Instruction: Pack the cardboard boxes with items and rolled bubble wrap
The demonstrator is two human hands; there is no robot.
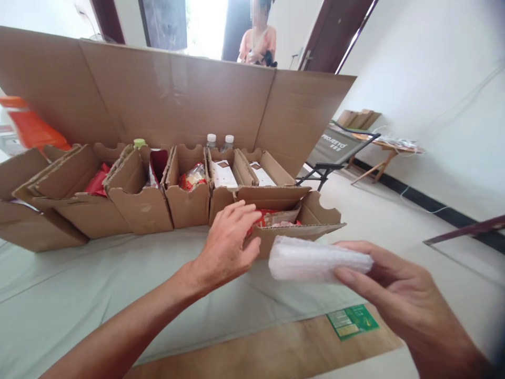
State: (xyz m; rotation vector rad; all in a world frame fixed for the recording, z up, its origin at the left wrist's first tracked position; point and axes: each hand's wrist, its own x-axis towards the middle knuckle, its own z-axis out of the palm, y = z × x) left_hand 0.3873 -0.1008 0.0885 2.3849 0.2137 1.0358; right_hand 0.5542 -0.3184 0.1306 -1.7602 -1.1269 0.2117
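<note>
A white roll-like bundle, seemingly bubble wrap (303, 260), is pinched between the thumb and fingers of my right hand (398, 284). It is held in front of the nearest cardboard box (321, 216), which lies sideways on the right of the table. Inside that box are red and pink packages (272, 217), partly hidden by its wall. My left hand (232, 237) is at the box's left end, fingers spread and thumb apart, with nothing seen in it. Whether its fingertips touch the box or the red packaging, I cannot tell.
Several open cardboard boxes (187, 202) stand in a row, holding packets and white cartons (223, 173). Behind them rises a cardboard panel (177, 100), with capped bottles (211, 140) before it. A folding chair (335, 150) stands right. A person (258, 42) is beyond the panel.
</note>
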